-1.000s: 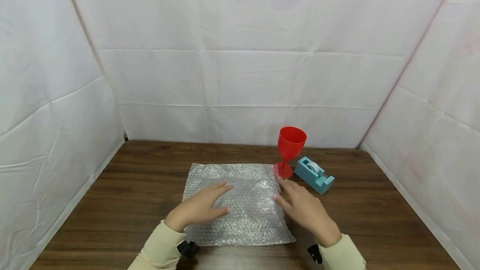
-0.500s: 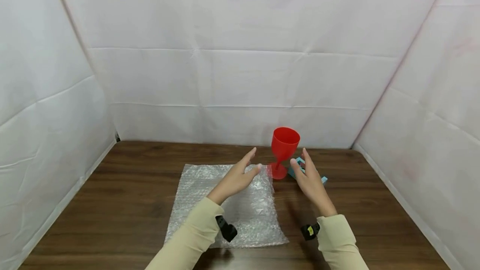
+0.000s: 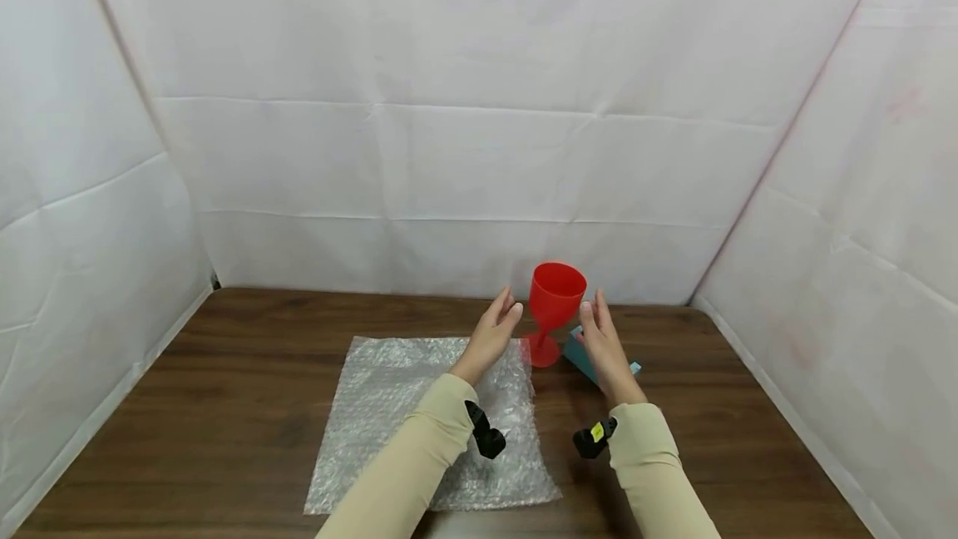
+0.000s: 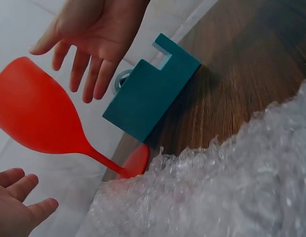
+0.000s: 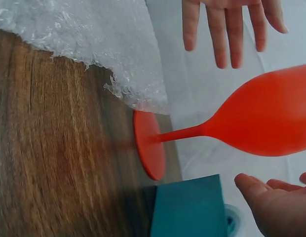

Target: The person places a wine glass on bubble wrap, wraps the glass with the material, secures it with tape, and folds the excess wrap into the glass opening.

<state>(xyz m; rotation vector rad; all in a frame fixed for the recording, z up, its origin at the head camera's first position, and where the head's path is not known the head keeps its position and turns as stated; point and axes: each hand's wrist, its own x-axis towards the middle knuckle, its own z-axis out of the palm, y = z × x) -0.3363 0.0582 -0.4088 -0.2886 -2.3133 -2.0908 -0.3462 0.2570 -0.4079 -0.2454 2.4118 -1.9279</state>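
A red goblet [image 3: 556, 298] stands upright near the back of the table, a corner of the bubble wrap sheet [image 3: 382, 389] lapping over its base. My left hand [image 3: 490, 343] is held up at the goblet's left side, fingers extended and apart from it. On the other side my right hand [image 3: 608, 348] faces it with straight fingers, close to the bowl. Both wrist views show gaps between the goblet [image 4: 42, 111] and the hands, which hold nothing. Behind the right hand sits a teal tape dispenser [image 4: 148, 94], partly hidden in the head view.
The bubble wrap lies flat on the brown wooden table [image 3: 187, 422], under the left forearm. White cloth walls [image 3: 464, 148] enclose the table at the back and both sides. A small black camera [image 3: 486, 431] is strapped to the left wrist, another [image 3: 595, 437] to the right.
Both hands have moved forward from above the bubble wrap to either side of the goblet and drawn closer to it. The head view has shifted slightly; the goblet still stands in place.
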